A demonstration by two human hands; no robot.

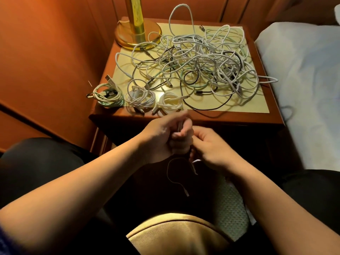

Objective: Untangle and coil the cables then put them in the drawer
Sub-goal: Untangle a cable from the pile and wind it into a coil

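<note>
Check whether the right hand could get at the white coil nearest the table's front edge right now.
Probably not yet: the right hand is pinching the cable that the left hand grips. Once freed, nothing blocks the white coil just ahead.

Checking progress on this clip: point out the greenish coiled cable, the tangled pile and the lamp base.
greenish coiled cable (108, 97): head view, on the coil's front loops.
tangled pile (202, 59): head view, on its dense middle.
lamp base (127, 36): head view, on the brass foot's left rim.
</note>
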